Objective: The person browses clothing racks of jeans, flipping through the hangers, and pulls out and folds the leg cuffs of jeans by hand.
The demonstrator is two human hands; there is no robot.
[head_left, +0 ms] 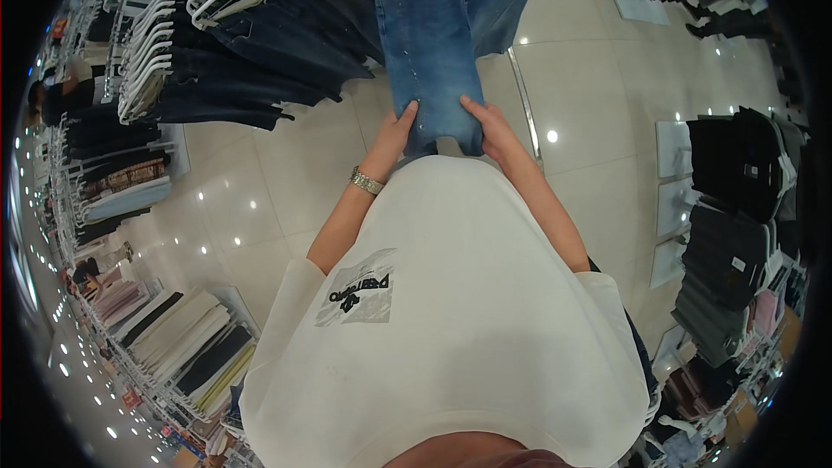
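Observation:
A pair of blue jeans (433, 43) stretches from the top edge down to the front of the white shirt. My left hand (399, 132) grips the left edge of the jeans near their lower end, thumb on top and a metal watch on the wrist. On the opposite edge, my right hand (492, 128) holds the denim with its thumb on the front and the other fingers mostly hidden behind. The lower end of the jeans lies close to my shirt (485, 295).
Dark jeans (260, 61) hang at the upper left beside white hangers (147, 61). Folded trousers (178, 338) fill a lower-left rack. Dark garments (732, 165) hang on the right. A person's dark shoe and leg (728, 26) show at the upper right.

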